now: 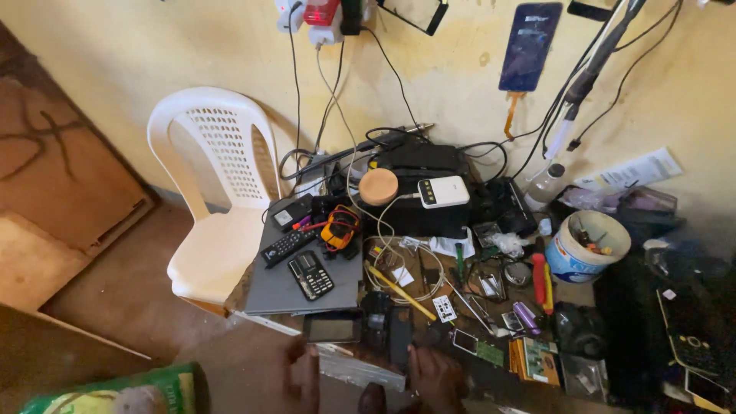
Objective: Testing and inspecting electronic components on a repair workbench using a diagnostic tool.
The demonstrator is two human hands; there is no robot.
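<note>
1. Both hands sit at the bottom edge of my view, near six o'clock, at the front edge of the cluttered workbench [491, 379].
2. My left hand [303, 376] hangs just off the bench edge with the fingers loosely curled; it holds nothing that I can see.
3. My right hand [433, 377] rests at the bench edge, fingers bent downward; whether it grips anything I cannot tell, since the fingertips are dark and partly cut off.
4. Nearest my left hand, at about twelve o'clock from it, a smartphone [332, 327] lies flat with its screen up.
5. Between the two hands, slightly above, a black phone body [399, 337] lies on the bench, just beside the smartphone.
6. At one o'clock from my right hand lies a small green circuit board [489, 353].
7. Farther back, at eleven o'clock, a grey laptop [284, 287] lies closed, with a black keypad phone [310, 275] and a remote control [287, 245] on top.
8. A yellow screwdriver [400, 292] lies diagonally at twelve o'clock among white cables.
9. At two o'clock stands a white tub [571, 264] holding small tools.
10. A white plastic chair [218, 199] stands at ten o'clock against the wall.
</note>
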